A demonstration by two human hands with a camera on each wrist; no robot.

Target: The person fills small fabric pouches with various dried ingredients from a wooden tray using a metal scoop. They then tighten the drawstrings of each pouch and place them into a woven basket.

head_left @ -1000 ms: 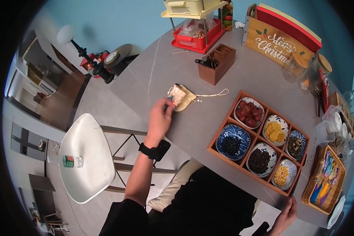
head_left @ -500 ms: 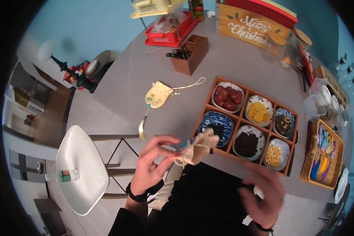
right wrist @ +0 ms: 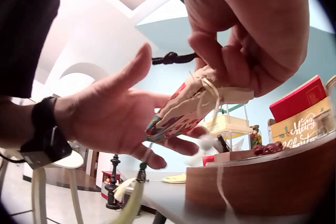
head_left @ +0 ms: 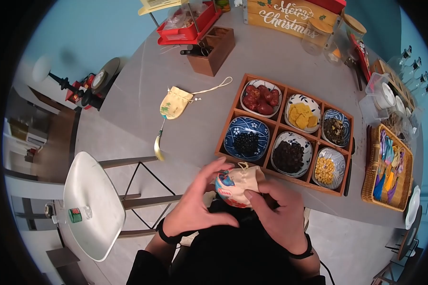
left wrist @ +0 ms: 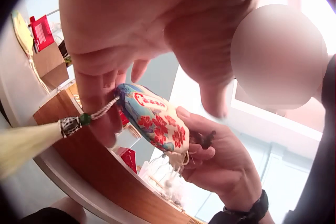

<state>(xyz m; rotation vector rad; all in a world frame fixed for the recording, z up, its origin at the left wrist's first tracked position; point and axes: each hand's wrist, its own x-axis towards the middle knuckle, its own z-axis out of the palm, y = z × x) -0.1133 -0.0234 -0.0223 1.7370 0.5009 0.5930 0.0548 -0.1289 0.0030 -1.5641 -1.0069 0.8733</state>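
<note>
A cream drawstring pouch [head_left: 238, 187] printed with red flowers and a blue pattern is in front of my body, off the table's front edge. My right hand [head_left: 283, 213] grips it by its mouth end, thumb on the near face. My left hand [head_left: 190, 209] is spread with its thumb apart, fingertips beside the pouch's closed end. From that end hangs a pale tassel [left wrist: 29, 148] with a green bead. A dark knotted piece [right wrist: 170, 58] sticks out by my right fingers. A second cream pouch [head_left: 176, 103] lies on the table, its tassel toward the front edge.
A divided wooden tray [head_left: 280, 85] with several bowls of dried foods lies just beyond my hands. To its right is a wicker basket [head_left: 399, 202] of coloured tassels. A wooden holder [head_left: 216, 52] stands farther back; a white chair [head_left: 95, 199] is at left.
My left hand has brought the flowered pouch from the table to in front of my body. The right hand has come in from the right and taken hold of it; the left fingers have spread.
</note>
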